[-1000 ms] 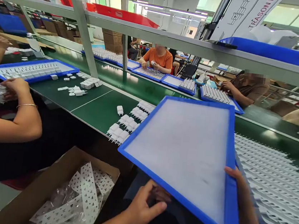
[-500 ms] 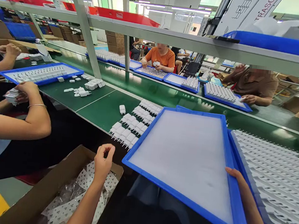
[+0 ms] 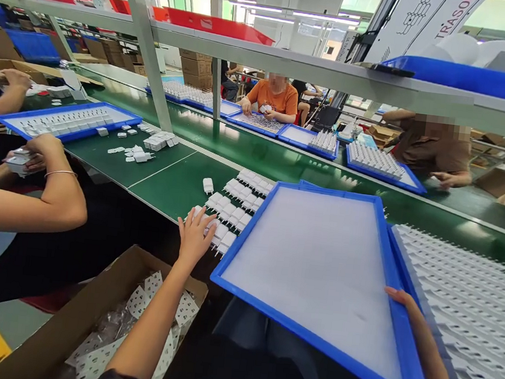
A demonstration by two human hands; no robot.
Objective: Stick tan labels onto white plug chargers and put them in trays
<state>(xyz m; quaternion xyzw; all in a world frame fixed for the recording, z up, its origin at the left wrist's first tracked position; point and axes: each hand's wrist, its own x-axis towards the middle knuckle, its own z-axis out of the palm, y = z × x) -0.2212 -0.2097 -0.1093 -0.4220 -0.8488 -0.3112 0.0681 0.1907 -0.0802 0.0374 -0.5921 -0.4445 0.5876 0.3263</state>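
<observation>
My left hand (image 3: 195, 236) lies with spread fingers over the nearest of the white plug adapters (image 3: 232, 211), which stand in rows on the green table. My right hand (image 3: 399, 296) grips the right rim of a blue tray (image 3: 315, 276) with a bare white bottom; its thumb shows on the rim and the other fingers are hidden beneath. The tray is tilted, its near edge over my lap and its far edge on the table beside the adapters. One adapter (image 3: 208, 185) sits apart, left of the rows.
At the right stands a blue tray full of white pieces (image 3: 463, 299). An open carton (image 3: 59, 319) with plastic sheets is below left. A co-worker's arm (image 3: 50, 203) is at the left. A metal shelf rail (image 3: 267, 57) crosses above the table.
My left hand has moved forward and up from above the carton to the adapters, and its fingers have spread. The right hand still holds the tray, which has shifted slightly.
</observation>
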